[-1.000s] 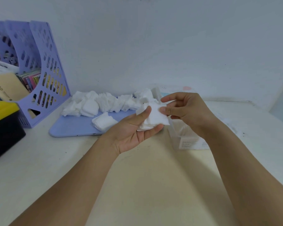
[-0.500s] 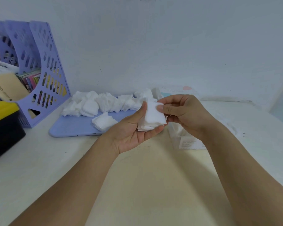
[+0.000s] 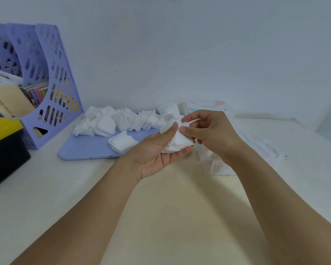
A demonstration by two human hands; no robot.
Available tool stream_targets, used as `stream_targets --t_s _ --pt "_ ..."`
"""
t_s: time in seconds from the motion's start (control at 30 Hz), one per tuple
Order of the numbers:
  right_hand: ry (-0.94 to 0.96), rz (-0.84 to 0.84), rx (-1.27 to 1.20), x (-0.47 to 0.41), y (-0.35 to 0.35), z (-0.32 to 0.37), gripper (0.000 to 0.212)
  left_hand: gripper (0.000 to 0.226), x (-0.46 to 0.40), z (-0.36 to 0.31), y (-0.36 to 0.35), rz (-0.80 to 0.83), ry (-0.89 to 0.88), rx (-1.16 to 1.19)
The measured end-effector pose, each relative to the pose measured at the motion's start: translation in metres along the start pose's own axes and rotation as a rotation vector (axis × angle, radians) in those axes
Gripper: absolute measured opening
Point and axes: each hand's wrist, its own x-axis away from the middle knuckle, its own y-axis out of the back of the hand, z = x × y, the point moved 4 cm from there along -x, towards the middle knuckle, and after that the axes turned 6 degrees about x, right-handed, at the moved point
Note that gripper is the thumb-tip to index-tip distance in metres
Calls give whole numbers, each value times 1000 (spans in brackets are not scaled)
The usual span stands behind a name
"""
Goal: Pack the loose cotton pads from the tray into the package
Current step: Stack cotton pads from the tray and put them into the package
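Observation:
My left hand (image 3: 157, 152) holds a small stack of white cotton pads (image 3: 177, 143) between thumb and fingers, palm up, above the table in front of the tray. My right hand (image 3: 208, 131) pinches the same stack from the right side. The lilac tray (image 3: 84, 148) lies behind my left hand, with loose cotton pads (image 3: 122, 121) heaped along its far edge and one small pile (image 3: 121, 143) nearer the front. The clear plastic package (image 3: 216, 165) lies on the table under my right wrist, mostly hidden.
A lilac file holder (image 3: 52, 88) with papers and books stands at the left by the wall. A black and yellow box (image 3: 4, 148) sits at the far left edge. A white box (image 3: 208, 106) stands behind the tray. A wall closes off the back.
The stack has tipped from upright to lying lower in my left palm. My right fingers have shifted their pinch on it. Both hands stay in the same place.

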Motion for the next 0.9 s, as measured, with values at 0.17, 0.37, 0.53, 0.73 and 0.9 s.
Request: stream_targets --t_s 0.17,0.37,0.53,0.73,0.9 --pt "40 -15 105 2 -5 3 44 31 0 1 2 -5 -33 -63" --pt "115 491 293 18 -17 18 82 37 6 2 -4 62 1 -371" --pt "139 523 515 19 -27 6 108 41 4 11 -8 67 109 -305" --pt "225 440 555 16 -29 7 105 77 -2 11 -1 -110 -18 -454" --pt "62 380 292 12 3 22 73 55 -3 2 -10 -84 -146 -324"
